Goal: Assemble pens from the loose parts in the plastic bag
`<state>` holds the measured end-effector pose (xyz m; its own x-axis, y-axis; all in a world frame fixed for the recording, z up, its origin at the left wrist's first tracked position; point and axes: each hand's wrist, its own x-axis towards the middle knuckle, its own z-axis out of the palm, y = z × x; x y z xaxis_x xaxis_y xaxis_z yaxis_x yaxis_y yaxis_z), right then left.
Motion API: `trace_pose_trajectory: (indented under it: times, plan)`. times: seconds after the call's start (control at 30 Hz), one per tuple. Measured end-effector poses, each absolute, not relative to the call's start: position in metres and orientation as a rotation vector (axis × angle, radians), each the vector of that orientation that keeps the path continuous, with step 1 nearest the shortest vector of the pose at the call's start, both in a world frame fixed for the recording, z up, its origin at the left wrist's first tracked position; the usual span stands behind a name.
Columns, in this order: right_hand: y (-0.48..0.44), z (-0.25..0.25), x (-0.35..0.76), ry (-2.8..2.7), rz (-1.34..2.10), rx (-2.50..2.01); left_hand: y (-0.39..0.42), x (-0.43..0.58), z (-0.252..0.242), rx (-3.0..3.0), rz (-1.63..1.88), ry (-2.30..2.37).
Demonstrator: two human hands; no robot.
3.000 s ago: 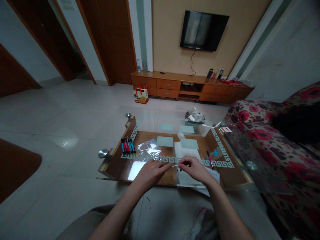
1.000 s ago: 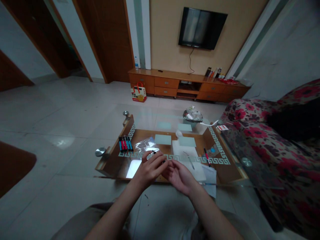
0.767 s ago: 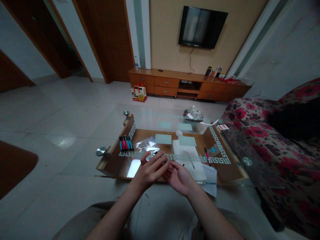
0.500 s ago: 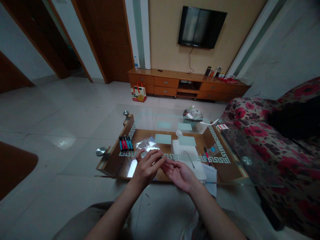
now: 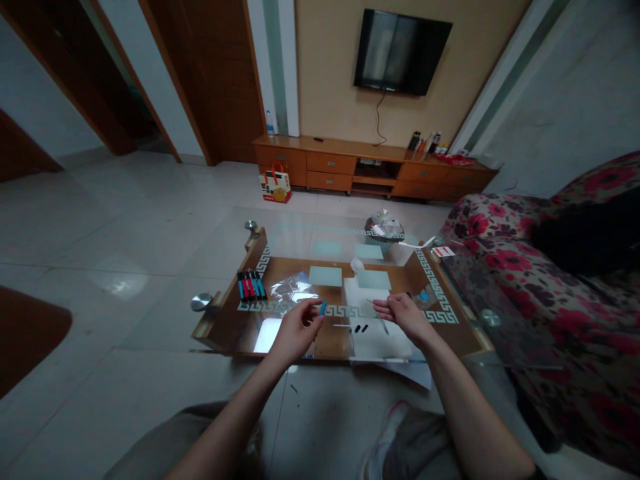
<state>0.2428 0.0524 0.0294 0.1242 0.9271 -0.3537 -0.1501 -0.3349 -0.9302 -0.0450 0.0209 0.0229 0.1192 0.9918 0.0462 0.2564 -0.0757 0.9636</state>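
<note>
Over glass (image 5: 295, 243), two hands (image 5: 299, 328) (image 5: 407, 315) flank two black pieces (image 5: 357, 329) (image 5: 365, 328).

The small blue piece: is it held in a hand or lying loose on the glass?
Held. The left hand has the small blue piece at its fingertips, between thumb and fingers.

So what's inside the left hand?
A short blue piece shows in the grip of the left hand. Anything deeper in the palm, including any hidden end of the piece, is covered and can't be seen.

Dim, edges seemingly stretched, glare on floor (image 5: 125, 285)
</note>
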Motion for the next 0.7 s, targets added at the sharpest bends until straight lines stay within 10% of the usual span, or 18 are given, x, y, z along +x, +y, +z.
trace_pose_trajectory:
  times: [0.7]
  plan:
    - [0.066,-0.007,0.235,-1.875,0.806,-1.902,0.045,-0.039,-0.022,1.609,0.751,1.520]
